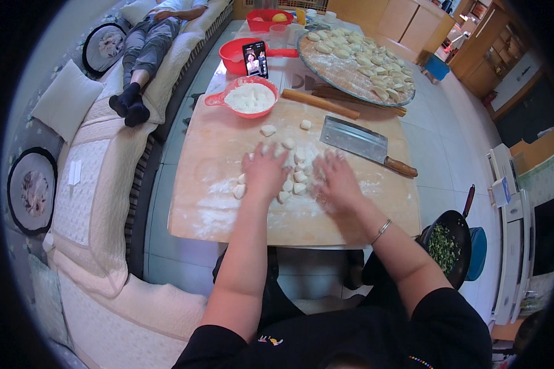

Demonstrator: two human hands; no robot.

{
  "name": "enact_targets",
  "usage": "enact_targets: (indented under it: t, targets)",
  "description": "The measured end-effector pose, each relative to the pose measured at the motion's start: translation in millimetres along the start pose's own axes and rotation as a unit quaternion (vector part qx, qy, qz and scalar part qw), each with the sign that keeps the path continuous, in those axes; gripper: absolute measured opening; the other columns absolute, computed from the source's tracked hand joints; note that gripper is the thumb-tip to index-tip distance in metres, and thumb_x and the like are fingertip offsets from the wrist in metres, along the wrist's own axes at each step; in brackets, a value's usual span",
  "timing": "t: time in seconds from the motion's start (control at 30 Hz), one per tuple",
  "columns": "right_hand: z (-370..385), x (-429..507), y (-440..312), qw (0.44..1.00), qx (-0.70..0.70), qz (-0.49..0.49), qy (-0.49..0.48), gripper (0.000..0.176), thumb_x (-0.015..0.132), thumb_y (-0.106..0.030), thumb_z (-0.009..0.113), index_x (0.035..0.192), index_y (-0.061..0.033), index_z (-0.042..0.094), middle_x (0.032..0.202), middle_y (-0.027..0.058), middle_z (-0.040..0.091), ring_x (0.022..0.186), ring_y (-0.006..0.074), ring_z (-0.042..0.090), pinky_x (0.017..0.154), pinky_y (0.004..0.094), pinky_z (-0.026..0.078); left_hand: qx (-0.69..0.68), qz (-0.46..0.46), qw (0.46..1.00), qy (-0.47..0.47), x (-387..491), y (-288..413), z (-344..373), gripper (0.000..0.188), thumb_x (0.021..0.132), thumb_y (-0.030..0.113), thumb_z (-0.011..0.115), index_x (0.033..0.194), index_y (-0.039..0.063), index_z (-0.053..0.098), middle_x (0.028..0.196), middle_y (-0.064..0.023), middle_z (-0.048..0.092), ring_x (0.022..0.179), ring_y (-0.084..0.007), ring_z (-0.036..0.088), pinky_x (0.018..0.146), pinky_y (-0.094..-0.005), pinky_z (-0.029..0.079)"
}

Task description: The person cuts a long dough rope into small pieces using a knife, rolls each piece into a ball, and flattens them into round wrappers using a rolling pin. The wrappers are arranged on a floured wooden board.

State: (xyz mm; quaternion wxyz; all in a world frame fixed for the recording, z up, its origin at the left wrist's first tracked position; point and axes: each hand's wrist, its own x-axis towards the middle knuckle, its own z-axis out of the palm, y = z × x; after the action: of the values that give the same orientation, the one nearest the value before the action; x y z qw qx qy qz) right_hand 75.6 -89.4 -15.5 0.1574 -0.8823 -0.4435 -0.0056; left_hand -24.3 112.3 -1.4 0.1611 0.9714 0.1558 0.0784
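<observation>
Small dough pieces (300,176) lie in a loose cluster on a floured wooden board (203,161). My left hand (267,170) is palm down over the left part of the cluster, fingers spread, and hides some pieces. Just right of the cluster, my right hand (336,177) is low over loose flour, blurred, with its fingers apart; what lies beneath it is hidden. Two more pieces, one of them a dough lump (268,130), sit farther back. A cleaver (355,138) with a wooden handle lies beyond my right hand.
At the board's back are a red bowl of flour (250,98), a rolling pin (321,104) and a propped phone (255,60). A round tray (323,69) bears several dumplings. A pan of chopped filling (444,249) stands low at right. A person (150,46) lies on the sofa.
</observation>
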Motion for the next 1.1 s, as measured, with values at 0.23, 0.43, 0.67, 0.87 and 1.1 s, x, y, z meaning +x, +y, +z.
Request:
enact_targets:
  t: [0.23, 0.43, 0.67, 0.87, 1.1]
  targets:
    - [12.8, 1.1, -101.3, 0.989, 0.009, -0.142, -0.044, 0.085, 0.078, -0.046, 0.073, 0.149, -0.0156, 0.038, 0.155, 0.0162, 0.034, 0.145, 0.0389, 0.027, 0.115, 0.0627, 0.017, -0.077, -0.031, 0.996, 0.039, -24.2, -29.7, -21.0, 0.041, 0.089, 0.021, 0.061, 0.130, 0.016, 0.061, 0.144, -0.0083, 0.051, 0.137, -0.0312, 0.041, 0.112, -0.0617, 0.024]
    - [16.0, 68.0, -101.8, 0.982, -0.050, -0.175, -0.041, 0.084, 0.077, -0.054, 0.072, 0.148, -0.0212, 0.042, 0.155, 0.0121, 0.035, 0.146, 0.0353, 0.027, 0.115, 0.0661, 0.014, -0.073, -0.154, 0.978, 0.122, -36.7, -63.1, -11.1, 0.055, 0.091, 0.036, 0.061, 0.140, 0.012, 0.052, 0.145, -0.0164, 0.048, 0.137, -0.0335, 0.039, 0.112, -0.0578, 0.025]
    - [9.3, 47.3, -35.2, 0.997, -0.059, -0.043, -0.030, 0.084, 0.078, -0.058, 0.068, 0.147, -0.0181, 0.042, 0.154, 0.0126, 0.037, 0.141, 0.0384, 0.033, 0.115, 0.0618, 0.019, -0.069, -0.067, 0.986, 0.137, -17.0, -15.3, 21.4, 0.063, 0.090, 0.037, 0.064, 0.143, 0.008, 0.047, 0.146, -0.0196, 0.045, 0.138, -0.0355, 0.037, 0.113, -0.0530, 0.026]
    - [15.9, 0.4, -76.5, 0.989, 0.003, -0.151, -0.009, 0.084, 0.077, -0.055, 0.071, 0.146, -0.0155, 0.043, 0.154, 0.0136, 0.036, 0.141, 0.0386, 0.033, 0.115, 0.0621, 0.019, -0.437, -0.067, 0.867, 0.228, -6.0, -3.6, 22.7, 0.049, 0.097, 0.026, 0.058, 0.137, -0.001, 0.050, 0.136, -0.0222, 0.055, 0.126, -0.0390, 0.051, 0.108, -0.0422, 0.039]
    - [21.8, 85.3, -108.5, 0.965, -0.054, -0.255, -0.035, 0.075, 0.076, -0.054, 0.070, 0.140, -0.0205, 0.050, 0.153, 0.0105, 0.038, 0.145, 0.0333, 0.028, 0.116, 0.0624, 0.014, -0.505, -0.196, 0.788, 0.293, -8.1, -43.8, -7.6, 0.043, 0.101, 0.026, 0.054, 0.132, -0.004, 0.053, 0.131, -0.0191, 0.058, 0.122, -0.0253, 0.055, 0.103, -0.0357, 0.043]
